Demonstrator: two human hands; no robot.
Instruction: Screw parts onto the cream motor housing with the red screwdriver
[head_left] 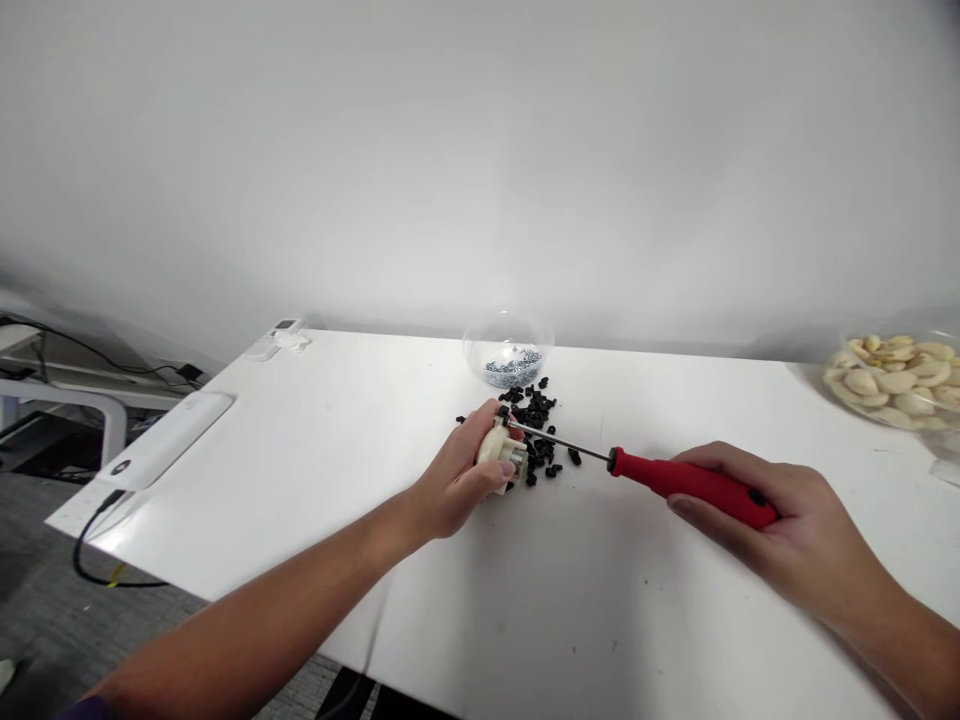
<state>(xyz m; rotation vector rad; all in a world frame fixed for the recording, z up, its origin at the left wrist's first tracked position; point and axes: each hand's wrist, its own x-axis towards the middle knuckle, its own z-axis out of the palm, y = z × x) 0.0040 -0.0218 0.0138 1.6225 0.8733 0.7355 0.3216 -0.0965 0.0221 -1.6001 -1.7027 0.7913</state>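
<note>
My left hand [459,478] is closed around a small cream plastic part [491,447] with a metallic piece in it and a small black piece at its top. In my right hand [787,525] is a screwdriver [690,485] with a red handle and a thin metal shaft. The shaft points left, and its tip meets the cream part near the black piece; whether it sits in a screw is too small to tell. Small black plastic pieces [536,410] lie in a loose pile just behind and beside my left hand.
Behind the pile stands a clear bowl [508,350] with small silvery screws. A clear container [892,375] of cream plastic parts is at the right. On the left of the white table [337,430] lie a long white device [172,440] with a black cable and a small white device [281,338].
</note>
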